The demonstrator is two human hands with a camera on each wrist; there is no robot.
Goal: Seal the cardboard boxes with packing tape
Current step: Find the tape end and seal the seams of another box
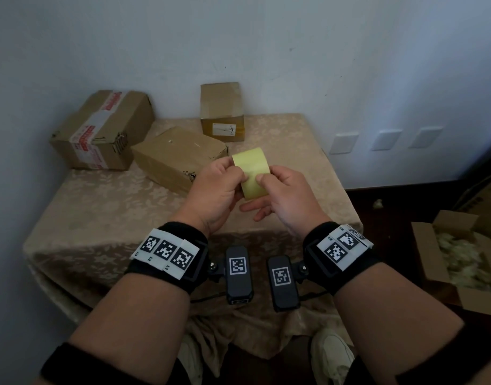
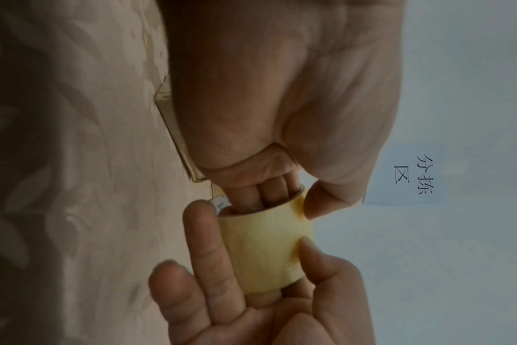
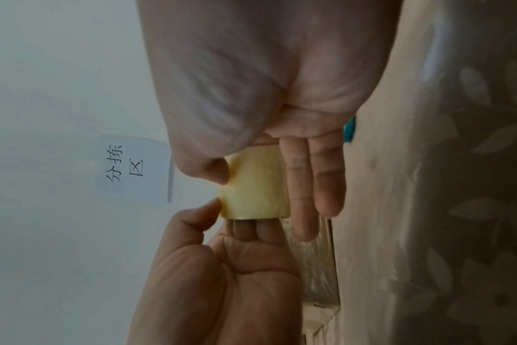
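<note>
1. Two bare forearms fill the foreground of the head view, each wearing a black wrist strap with printed square markers and a small black camera unit.
2. Just beyond the wrists, a roll of pale yellow packing tape (image 1: 251, 171) is held in the air between both hands, above the near half of a table (image 1: 105, 207) draped in a beige patterned cloth.
3. Fingers of the left hand (image 1: 213, 190) are pushed inside the roll's core, with the thumb pressed on the outer face, as seen from the left wrist.
4. Thumb and forefinger of the right hand (image 1: 283, 195) are pinched on the roll's outer surface, while the other fingers are held straight beneath it. This is judged to be a search for the loose tape end; no free tail is seen.
5. Matte, smooth and short-cylindered in look, the roll shows a faint seam line across its face.
6. Handling is judged light and stiff, with a slick backing; it is best gripped through the core, and the end lifted with a nail at the seam.
7. Three cardboard boxes stand beyond the roll: a flat box (image 1: 177, 159) nearest it, a larger box with red-printed tape (image 1: 102, 129) farther left, and a small upright box (image 1: 222, 112) at the wall.
8. An open carton of pale filling (image 1: 460, 259) sits on the floor, well to the right of the roll.
</note>
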